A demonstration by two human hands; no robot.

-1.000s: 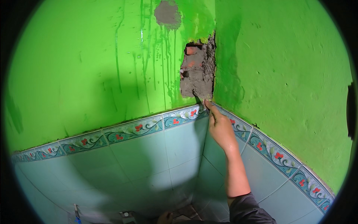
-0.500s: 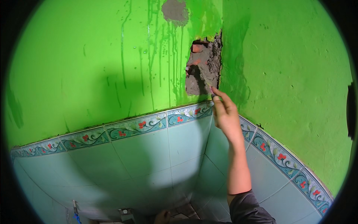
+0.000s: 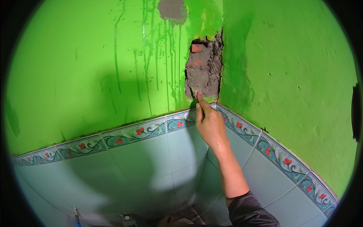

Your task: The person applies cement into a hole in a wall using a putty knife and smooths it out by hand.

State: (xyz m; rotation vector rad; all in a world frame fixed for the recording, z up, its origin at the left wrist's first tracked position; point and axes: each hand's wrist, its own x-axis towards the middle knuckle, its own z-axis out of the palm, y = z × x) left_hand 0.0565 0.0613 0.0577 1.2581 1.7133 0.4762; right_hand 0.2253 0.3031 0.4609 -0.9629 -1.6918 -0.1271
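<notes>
My right hand (image 3: 212,126) is closed around a small trowel (image 3: 197,92), its index finger stretched along it. Only a little of the tool shows past the fingers; the handle is hidden in my grip. The trowel touches the lower left part of a rough hole (image 3: 204,66) in the green wall beside the corner. Wet grey mortar (image 3: 198,77) fills much of the hole, while red brick (image 3: 196,48) shows near its top. At the dim bottom edge, a skin-coloured shape that looks like my left hand (image 3: 166,221) is partly visible; its fingers cannot be made out.
Above the hole is a grey mortar patch (image 3: 172,10) with drips running below it. A floral tile border (image 3: 140,132) runs under the green paint, above pale blue-green tiles (image 3: 147,162). A pipe with a blue part (image 3: 77,218) stands at the lower left.
My right hand has moved left and slightly down with the trowel, from the hole's lower right to its lower left. Mortar now covers the dark gap at the hole's left side.
</notes>
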